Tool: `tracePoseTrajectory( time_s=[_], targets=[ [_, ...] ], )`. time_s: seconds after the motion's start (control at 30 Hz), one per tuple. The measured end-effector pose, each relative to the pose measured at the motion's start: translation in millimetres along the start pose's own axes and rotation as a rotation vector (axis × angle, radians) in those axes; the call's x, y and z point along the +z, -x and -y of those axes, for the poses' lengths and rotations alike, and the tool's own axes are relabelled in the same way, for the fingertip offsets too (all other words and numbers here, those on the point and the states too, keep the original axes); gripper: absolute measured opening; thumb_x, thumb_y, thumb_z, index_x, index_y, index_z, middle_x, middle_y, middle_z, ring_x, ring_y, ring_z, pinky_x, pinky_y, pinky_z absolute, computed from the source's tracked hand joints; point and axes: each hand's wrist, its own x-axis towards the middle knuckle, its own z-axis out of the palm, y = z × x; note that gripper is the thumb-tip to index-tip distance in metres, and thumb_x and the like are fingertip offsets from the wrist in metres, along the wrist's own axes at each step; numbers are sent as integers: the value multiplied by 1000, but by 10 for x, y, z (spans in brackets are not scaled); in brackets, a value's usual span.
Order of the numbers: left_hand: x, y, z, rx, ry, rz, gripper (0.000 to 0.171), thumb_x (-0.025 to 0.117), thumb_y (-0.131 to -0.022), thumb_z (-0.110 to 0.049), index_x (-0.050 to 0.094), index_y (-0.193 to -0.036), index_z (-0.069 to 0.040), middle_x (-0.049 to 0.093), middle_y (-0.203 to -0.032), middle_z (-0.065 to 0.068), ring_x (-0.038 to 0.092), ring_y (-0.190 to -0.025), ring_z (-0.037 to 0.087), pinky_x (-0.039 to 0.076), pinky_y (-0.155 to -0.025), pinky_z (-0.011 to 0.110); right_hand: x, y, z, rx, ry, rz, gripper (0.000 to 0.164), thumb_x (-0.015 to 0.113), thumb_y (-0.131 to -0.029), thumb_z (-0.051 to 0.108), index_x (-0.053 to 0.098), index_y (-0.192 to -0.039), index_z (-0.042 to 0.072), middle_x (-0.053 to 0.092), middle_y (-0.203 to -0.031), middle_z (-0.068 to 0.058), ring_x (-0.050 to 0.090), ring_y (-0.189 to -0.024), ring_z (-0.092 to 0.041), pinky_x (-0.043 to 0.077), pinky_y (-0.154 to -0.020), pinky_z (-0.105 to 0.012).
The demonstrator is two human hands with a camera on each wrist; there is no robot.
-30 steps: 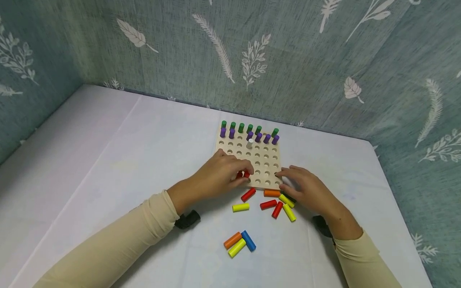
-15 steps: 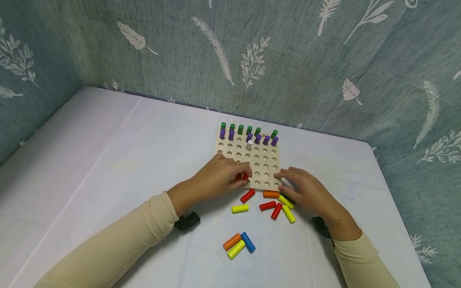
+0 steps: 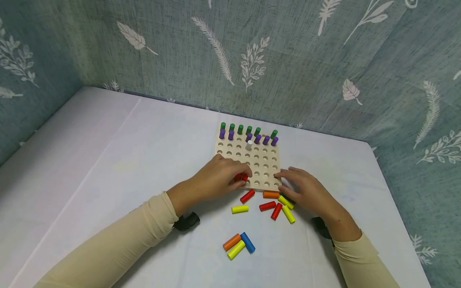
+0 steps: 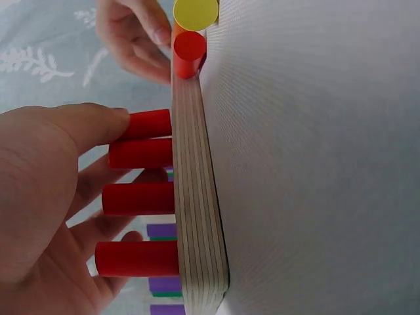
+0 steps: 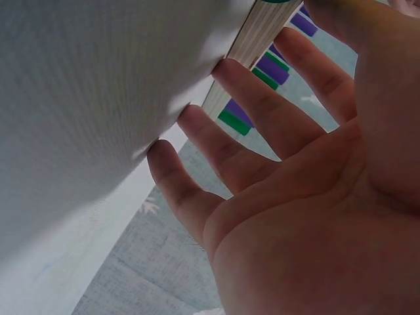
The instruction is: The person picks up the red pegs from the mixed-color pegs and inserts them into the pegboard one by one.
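Note:
A pale wooden pegboard lies on the table, with rows of round holes. My left hand is over its near left part and pinches a red peg, whose lower end meets the board. Beside it several other red pegs stand in a row along the near edge, largely hidden behind the hand in the head view. My right hand rests at the board's right edge, its fingers spread, fingertips on the tablecloth and board side. Nothing is in its grasp.
Green pegs and purple pegs stand in the far rows, with a white peg before them. Loose red, yellow and orange pegs lie nearest the board. Closer in, a blue peg lies beside an orange and a yellow one.
The red peg at my left fingertips has shifted slightly left, closer to the red peg beside it. Both hands stay nearly in place, and the head view has tipped a little.

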Motion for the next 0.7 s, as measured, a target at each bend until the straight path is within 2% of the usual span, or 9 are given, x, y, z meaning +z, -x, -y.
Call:
tracePoseTrajectory(
  time_s=[0.13, 0.37, 0.47, 0.7],
  targets=[
    [7, -4, -5, -3, -1, 0, 24, 76, -90, -28, 71, -113, -24, 74, -94, -11, 58, -80, 7, 40, -83, 36, 14, -3, -7, 13, -2, -6, 41, 68, -95, 31, 62, -135, 23, 52, -148, -16, 41, -141, -43, 36, -109, -65],
    [-30, -5, -19, -1, -7, 18, 38, 76, -89, -32, 67, -125, -24, 74, -98, -11, 62, -85, 8, 40, -85, 36, -10, 19, 0, 21, -24, -6, 41, 68, -95, 31, 62, -135, 23, 52, -147, -19, 42, -139, -45, 36, -108, -66],
    [-60, -13, -27, -7, -25, 12, 38, 75, -90, -33, 66, -126, -25, 72, -95, -12, 59, -85, 8, 40, -87, 37, -22, 10, -4, 10, -18, -16, 41, 68, -96, 31, 62, -135, 23, 53, -146, -18, 42, -139, -44, 36, -108, -66],
    [-74, 8, -39, -14, -42, -10, 36, 74, -90, -33, 67, -125, -26, 72, -101, -10, 60, -91, 10, 38, -89, 38, 1, 2, -34, -11, -39, -7, 41, 69, -95, 29, 62, -134, 23, 56, -144, -15, 44, -138, -42, 36, -110, -65]
  ],
)
